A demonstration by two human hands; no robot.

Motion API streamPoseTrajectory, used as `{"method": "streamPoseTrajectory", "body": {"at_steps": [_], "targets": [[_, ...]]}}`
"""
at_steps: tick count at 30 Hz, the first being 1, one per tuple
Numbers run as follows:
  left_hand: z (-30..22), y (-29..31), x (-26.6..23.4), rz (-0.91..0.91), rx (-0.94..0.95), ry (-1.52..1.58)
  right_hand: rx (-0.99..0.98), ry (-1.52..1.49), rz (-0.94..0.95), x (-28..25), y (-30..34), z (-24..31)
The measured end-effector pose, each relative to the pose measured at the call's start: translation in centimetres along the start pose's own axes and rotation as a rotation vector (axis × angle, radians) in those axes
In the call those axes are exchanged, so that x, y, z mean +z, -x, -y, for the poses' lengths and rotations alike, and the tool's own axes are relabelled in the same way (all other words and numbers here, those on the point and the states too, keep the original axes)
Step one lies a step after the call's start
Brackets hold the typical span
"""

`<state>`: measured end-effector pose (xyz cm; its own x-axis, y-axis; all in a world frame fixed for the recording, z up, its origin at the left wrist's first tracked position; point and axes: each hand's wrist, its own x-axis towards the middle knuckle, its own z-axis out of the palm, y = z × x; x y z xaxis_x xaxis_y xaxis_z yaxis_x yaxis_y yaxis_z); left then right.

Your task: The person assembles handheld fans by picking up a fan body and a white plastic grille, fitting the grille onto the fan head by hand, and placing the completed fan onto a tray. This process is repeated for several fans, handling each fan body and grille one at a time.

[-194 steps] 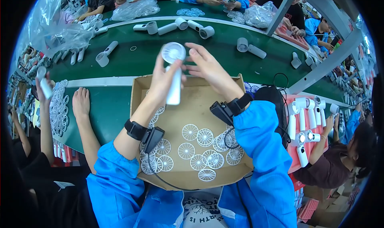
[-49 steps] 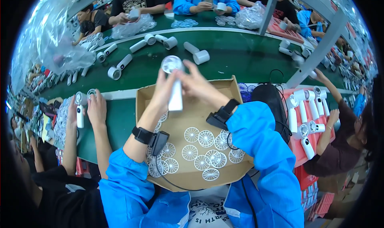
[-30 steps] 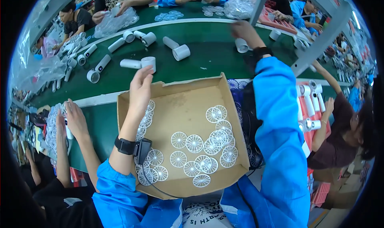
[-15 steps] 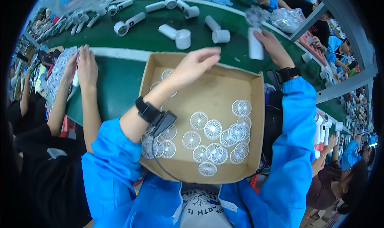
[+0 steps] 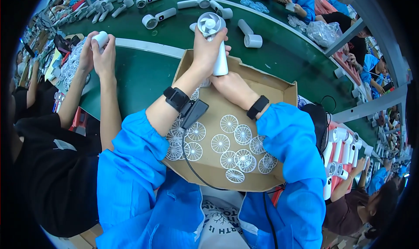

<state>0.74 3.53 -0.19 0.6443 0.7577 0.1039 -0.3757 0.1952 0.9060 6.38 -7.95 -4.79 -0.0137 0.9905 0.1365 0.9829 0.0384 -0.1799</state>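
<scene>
Green belt (image 5: 286, 52) beyond; left fingers (image 5: 221, 35) wrap white fan (image 5: 221, 64) (below its head).

White handheld fan (image 5: 221, 61), blades visible, handle toward wearer, over far edge of cardboard box (image 5: 213, 105)

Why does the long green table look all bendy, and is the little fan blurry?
In the head view, the wide fisheye lens bends straight edges, so the pale rail along the green table curves and black fills the corners; in that same head view, the white handheld fan in the left hand looks fairly sharp, its blades showing.
</scene>
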Motion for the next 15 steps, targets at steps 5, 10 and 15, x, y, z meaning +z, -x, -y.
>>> {"method": "streamPoseTrajectory", "body": {"at_steps": [5,10,15], "targets": [[-0.1,0.2,0.3,-0.171,0.203,0.053,0.132,-0.472,0.197,-5.7,1.8,-1.7],[0.1,1.5,1.6,0.137,0.077,0.105,0.462,-1.379,-0.549,-6.9,2.2,-3.1],[0.6,2.8,2.9,0.261,0.339,-0.053,0.307,-1.486,-0.74,-7.4,2.6,-2.6]]}}
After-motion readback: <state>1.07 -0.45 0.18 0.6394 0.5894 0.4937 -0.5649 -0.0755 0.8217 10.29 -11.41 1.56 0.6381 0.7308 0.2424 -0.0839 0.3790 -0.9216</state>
